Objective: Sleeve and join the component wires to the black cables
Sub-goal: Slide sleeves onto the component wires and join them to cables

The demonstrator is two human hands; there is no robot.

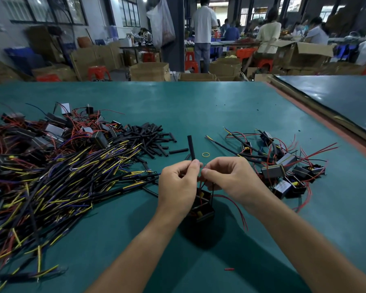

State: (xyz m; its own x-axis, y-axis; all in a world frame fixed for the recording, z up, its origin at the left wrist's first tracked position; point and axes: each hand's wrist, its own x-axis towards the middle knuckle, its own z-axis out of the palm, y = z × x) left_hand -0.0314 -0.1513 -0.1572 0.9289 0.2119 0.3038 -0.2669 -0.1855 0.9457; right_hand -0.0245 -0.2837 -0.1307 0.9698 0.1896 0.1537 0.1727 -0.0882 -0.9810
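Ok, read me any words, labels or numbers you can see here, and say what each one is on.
No text is readable anywhere in this view.
Any print on the cardboard boxes beyond the table is too blurred.
Any marking on the components at right is too small.

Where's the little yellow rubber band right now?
In the head view, the yellow rubber band lies on the green table just beyond the right hand and right of the black sleeve that the left hand pinches.
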